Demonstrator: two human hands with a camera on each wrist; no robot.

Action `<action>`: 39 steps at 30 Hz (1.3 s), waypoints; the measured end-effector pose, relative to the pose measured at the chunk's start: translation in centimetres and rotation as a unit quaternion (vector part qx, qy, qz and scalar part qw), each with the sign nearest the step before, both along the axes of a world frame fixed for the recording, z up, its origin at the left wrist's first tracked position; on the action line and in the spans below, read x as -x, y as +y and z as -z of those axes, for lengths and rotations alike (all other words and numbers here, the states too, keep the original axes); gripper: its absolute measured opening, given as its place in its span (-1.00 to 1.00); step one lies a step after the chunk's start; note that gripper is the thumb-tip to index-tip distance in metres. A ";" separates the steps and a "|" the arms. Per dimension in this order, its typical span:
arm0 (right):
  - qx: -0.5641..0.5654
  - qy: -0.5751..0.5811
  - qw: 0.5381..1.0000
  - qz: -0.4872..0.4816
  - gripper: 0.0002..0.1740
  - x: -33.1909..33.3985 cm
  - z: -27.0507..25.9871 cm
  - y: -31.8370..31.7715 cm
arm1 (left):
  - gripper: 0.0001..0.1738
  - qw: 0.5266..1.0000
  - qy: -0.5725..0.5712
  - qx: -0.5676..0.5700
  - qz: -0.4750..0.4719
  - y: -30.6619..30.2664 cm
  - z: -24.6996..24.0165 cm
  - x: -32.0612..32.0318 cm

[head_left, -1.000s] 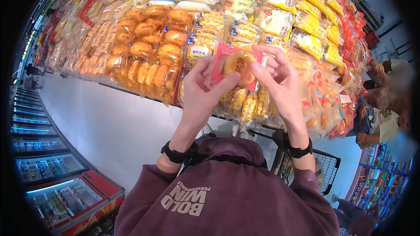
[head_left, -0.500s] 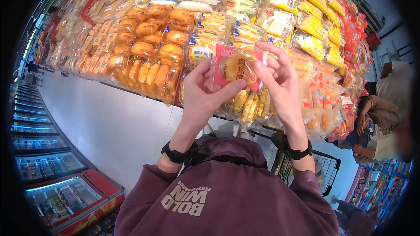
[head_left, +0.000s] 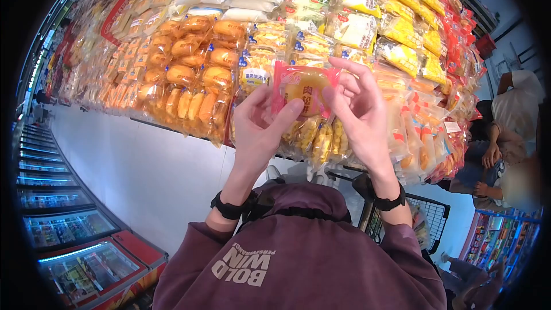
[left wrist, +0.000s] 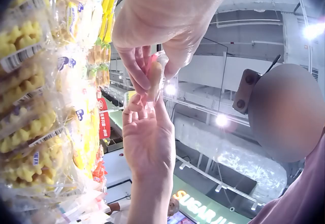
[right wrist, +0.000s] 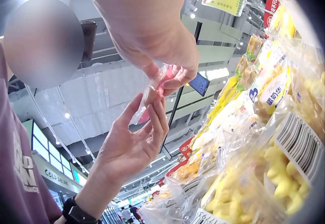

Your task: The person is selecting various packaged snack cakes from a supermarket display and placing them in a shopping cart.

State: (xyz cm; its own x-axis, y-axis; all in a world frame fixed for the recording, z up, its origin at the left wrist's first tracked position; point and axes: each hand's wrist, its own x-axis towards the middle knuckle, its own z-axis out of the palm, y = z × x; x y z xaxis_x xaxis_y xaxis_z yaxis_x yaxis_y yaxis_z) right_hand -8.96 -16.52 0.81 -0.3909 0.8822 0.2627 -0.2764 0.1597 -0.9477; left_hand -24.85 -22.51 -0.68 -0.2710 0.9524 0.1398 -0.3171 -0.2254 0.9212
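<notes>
A round pastry in a pink and clear wrapper (head_left: 301, 83), with Chinese lettering on its front, is held up before the chest in the head view. My left hand (head_left: 258, 120) grips its lower left side, thumb across the front and fingers behind. On the opposite edge, my right hand (head_left: 364, 115) pinches the wrapper between thumb and fingers, its index finger raised along the top corner. The left wrist view shows the wrapped pastry (left wrist: 155, 75) edge-on between both hands. Seen from the right wrist, my left hand (right wrist: 129, 145) supports it from below.
Behind the hands spreads a sloping display of bagged breads (head_left: 189, 63) and yellow packets (head_left: 399, 57). A black wire shopping cart (head_left: 430, 224) stands at the right, near other people (head_left: 488, 155). Glass-topped freezers (head_left: 86, 264) line the left side.
The wrapped pastry has shifted slightly left in the head view, and the left thumb has slid left and down across its front. Both hands keep their hold. The display has shifted left in view.
</notes>
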 end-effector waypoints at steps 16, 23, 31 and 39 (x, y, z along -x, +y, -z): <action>-0.173 -0.119 0.977 0.029 -0.66 -1.7 0.8 0.6 | -0.60 0.994 0.086 -0.063 0.030 0.8 0.6 0.2; -0.171 -0.112 0.978 0.038 -0.67 -2.0 0.5 0.4 | -0.62 0.991 0.104 -0.075 0.026 1.0 0.7 0.1; -0.104 -0.047 0.991 0.068 -0.54 -1.6 0.4 0.1 | -0.54 0.998 0.031 -0.002 0.049 0.4 0.4 -0.8; -0.144 -0.156 0.970 0.121 -0.45 -2.5 0.0 0.0 | -0.66 0.997 0.083 -0.002 0.008 0.9 0.5 -1.3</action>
